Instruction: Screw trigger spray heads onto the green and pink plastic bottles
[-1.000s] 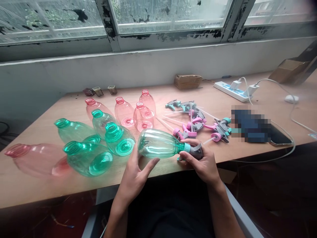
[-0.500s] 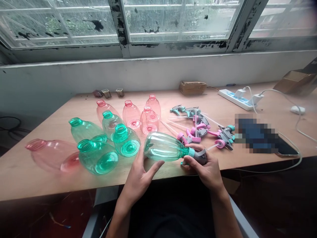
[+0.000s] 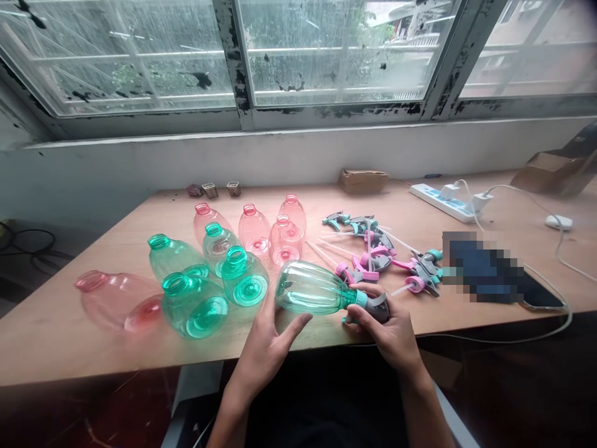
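Observation:
A clear green spray bottle (image 3: 313, 289) lies on its side in the air above the table's front edge, its base to the left. My left hand (image 3: 268, 336) cradles the base end, thumb apart and fingers partly hidden behind the bottle. My right hand (image 3: 389, 323) is closed round the grey and teal trigger head (image 3: 377, 306), which sits on the bottle's neck, thumb at the teal collar. Left of my hands stand several open green bottles (image 3: 193, 311) and pink bottles (image 3: 119, 302). Loose pink and teal trigger heads (image 3: 373, 264) with tubes lie beyond my right hand.
On the wooden table (image 3: 116, 249), a partly pixelated phone (image 3: 536, 292) lies at the right. Behind it are a white power strip (image 3: 443, 202) with plugs and cables, a white mouse-like object (image 3: 558, 222) and a cardboard box (image 3: 550, 174). A small brown package (image 3: 364, 182) lies by the wall.
The camera view has tilted up slightly, so the table and its objects sit lower in the picture. Both hands keep about the same hold on the spray bottle.

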Demonstrator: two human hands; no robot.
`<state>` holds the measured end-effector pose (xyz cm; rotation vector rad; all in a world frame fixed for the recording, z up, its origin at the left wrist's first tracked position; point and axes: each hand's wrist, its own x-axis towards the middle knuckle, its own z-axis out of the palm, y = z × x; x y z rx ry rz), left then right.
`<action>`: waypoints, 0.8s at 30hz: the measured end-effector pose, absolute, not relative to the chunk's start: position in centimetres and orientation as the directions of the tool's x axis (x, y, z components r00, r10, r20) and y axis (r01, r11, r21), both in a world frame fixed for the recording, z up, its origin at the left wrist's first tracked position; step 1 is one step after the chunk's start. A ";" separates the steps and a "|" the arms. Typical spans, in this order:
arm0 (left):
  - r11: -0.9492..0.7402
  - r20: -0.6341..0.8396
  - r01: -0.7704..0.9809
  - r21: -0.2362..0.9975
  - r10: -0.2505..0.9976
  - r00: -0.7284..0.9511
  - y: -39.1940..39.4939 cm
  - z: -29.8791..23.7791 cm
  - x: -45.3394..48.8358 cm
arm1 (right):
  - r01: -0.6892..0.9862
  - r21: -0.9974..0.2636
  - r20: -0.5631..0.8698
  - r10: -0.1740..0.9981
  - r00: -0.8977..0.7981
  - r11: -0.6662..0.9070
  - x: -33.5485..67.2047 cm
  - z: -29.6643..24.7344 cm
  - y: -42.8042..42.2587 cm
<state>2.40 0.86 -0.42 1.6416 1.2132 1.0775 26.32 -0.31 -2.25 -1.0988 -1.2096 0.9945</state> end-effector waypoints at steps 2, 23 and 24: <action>-0.208 0.164 0.286 0.935 0.972 0.170 0.9 -0.5 2.3 | -0.035 -0.983 0.177 0.979 0.101 0.182 26.2 -2.3 -0.3; -0.215 0.174 0.259 0.941 0.969 0.174 0.9 -0.4 2.4 | -0.042 -0.984 0.166 0.978 0.122 0.173 26.0 -2.4 -0.4; -0.217 0.175 0.262 0.940 0.969 0.174 0.9 -0.4 2.4 | -0.045 -0.984 0.164 0.979 0.120 0.170 26.0 -2.4 -0.4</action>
